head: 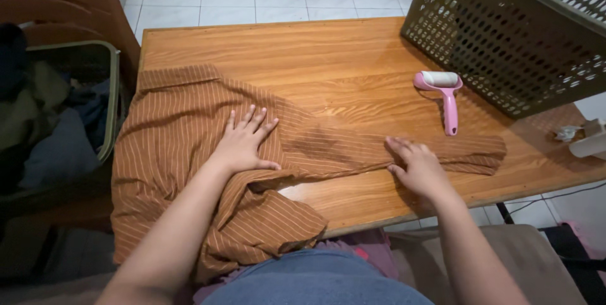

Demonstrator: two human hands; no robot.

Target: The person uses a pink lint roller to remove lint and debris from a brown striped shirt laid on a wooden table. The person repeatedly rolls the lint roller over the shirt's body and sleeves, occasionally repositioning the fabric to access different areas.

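Brown striped shirt (183, 134), left hand (243, 144) flat, right hand (416, 166) on sleeve

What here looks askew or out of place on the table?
The brown striped shirt lies crooked: its lower part hangs off the table's near edge and bunches there, while one sleeve stretches flat under the right hand. The left hand presses its body. The pink lint roller lies untouched.

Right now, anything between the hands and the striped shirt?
Nothing visible. The left hand lies flat on the brown striped shirt, and the right hand presses its sleeve. The pink lint roller lies beyond the sleeve, apart from both hands.
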